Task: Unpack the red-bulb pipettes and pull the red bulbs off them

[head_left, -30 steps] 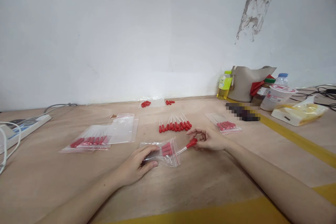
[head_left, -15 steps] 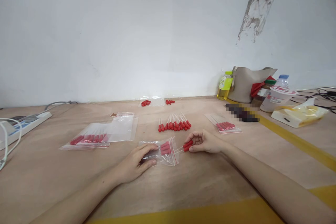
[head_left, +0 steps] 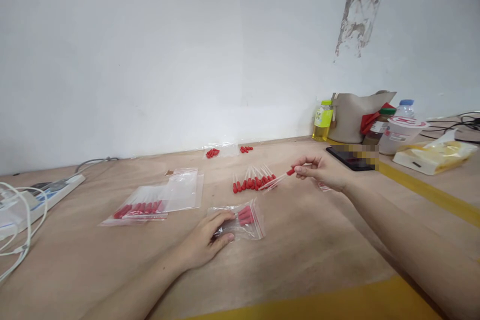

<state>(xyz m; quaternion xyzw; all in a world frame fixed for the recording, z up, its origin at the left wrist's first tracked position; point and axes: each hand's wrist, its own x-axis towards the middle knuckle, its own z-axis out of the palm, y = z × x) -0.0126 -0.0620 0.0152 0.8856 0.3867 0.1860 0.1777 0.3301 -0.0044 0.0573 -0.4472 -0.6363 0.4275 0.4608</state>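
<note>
Fingers of the right hand (head_left: 318,169) pinch a red-bulbed clear dropper (head_left: 279,178) above the loose droppers (head_left: 253,180); the left hand (head_left: 210,237) presses flat the clear zip bag (head_left: 242,220), awaiting insertion.

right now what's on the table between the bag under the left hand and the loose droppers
Nothing: in the head view bare wood separates the bag under the left hand from the loose droppers.

Your left hand (head_left: 204,242) rests on the bag (head_left: 242,220) before you. Behind it lie loose droppers (head_left: 253,180); your right hand (head_left: 322,170) lifts one dropper (head_left: 279,177) above them. Filled bags (head_left: 157,200) lie left.
</note>
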